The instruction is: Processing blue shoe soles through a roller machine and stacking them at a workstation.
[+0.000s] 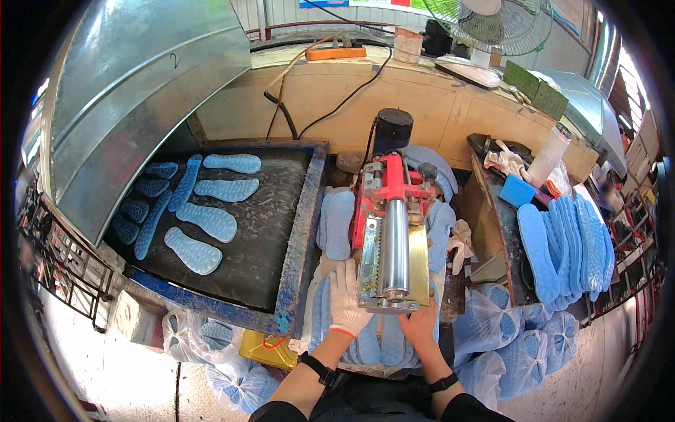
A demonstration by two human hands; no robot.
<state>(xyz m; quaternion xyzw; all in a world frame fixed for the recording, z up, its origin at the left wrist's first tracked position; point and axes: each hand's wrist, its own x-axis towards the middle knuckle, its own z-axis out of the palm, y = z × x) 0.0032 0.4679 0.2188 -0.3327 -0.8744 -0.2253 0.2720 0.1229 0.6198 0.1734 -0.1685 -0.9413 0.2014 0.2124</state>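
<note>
A red machine (394,183) with a long steel roller (396,246) stands before me, with a brass-coloured plate (419,264) along its right side. My left hand (349,299), in a pale knit glove, lies with fingers stretched out at the machine's front left corner. Under and beside it are stacked blue insoles (367,346). Bare, my right hand (420,325) is at the front right corner; the machine hides most of its fingers, so any hold is unseen. More blue insoles (339,224) are piled left of the machine, and others (440,225) on its right.
At left, dimpled blue insoles (205,221) lie spaced on a black belt (271,264) below a metal hood (140,105). On the right, upright insoles (562,243) stand near a blue box (517,190). Bagged insoles (485,320) sit below. A fan (485,24) is behind.
</note>
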